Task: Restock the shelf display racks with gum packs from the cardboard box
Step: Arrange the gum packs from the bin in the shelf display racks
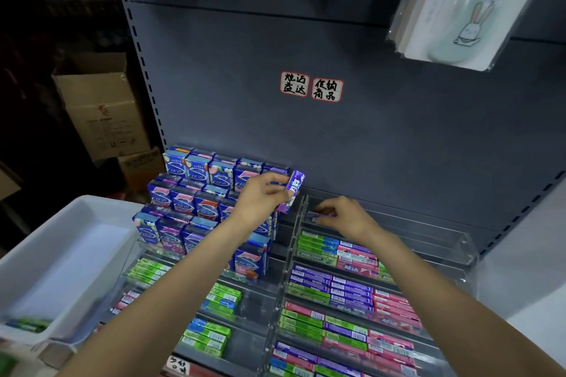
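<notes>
Head view: left hand [260, 196] pinches a purple pack [294, 190]; right hand [343, 217] grasps another in the rack's [465, 242] top tier. Seat each flat, label forward.

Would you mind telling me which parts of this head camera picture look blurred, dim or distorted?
Head view: the white plastic bin and hanging packets along the top edge are soft; the left side beside the brown cardboard boxes is dark; the wide lens bends the grey shelf upright; the left hand with its purple gum pack is fairly sharp.
</notes>
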`<state>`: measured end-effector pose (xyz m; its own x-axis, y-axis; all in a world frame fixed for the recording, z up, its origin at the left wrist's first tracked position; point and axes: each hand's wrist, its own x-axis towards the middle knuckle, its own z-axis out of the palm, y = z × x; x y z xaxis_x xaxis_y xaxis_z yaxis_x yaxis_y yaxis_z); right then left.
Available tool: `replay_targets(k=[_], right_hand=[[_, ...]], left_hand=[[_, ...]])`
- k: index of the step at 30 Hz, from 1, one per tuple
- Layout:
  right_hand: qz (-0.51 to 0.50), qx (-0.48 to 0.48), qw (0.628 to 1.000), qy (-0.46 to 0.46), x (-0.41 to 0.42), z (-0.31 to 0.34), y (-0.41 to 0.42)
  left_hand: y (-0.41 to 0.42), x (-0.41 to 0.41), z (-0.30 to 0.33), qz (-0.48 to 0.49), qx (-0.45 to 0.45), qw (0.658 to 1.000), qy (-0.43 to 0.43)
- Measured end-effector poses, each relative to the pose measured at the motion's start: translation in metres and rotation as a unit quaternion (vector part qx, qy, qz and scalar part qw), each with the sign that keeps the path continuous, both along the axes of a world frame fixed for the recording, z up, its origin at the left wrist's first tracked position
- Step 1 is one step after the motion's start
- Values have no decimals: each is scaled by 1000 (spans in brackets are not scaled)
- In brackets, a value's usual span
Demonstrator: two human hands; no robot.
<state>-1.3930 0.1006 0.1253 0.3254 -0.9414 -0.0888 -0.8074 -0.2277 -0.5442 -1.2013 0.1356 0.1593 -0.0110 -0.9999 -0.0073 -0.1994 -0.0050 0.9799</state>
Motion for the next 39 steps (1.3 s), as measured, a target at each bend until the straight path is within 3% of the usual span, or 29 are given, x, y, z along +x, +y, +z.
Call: replay_targets(k=[5,10,21,30,32,36,39], right_hand=[[-13,-25,998,-60,-2,7,3],[-3,-29,1000,-2,-3,9,4],[16,-34,999,33,2,6,3],[5,-35,999,-2,-2,10,0],[-15,-54,998,-39,-3,12,0],[-47,-23,966,-255,-2,21,10],[-32,8,953,-300,-2,26,15]], left_hand=[[0,-7,3,-2,3,1000,23],[-3,-18,3,-6,9,999,45],[-3,-19,-2,-1,4,997,73],[0,-21,0,-18,-13,997,77],[0,-23,-1,-15,-17,996,82],[-3,-30,-1,13,-29,997,77],[-8,-37,-3,29,-28,996,77]])
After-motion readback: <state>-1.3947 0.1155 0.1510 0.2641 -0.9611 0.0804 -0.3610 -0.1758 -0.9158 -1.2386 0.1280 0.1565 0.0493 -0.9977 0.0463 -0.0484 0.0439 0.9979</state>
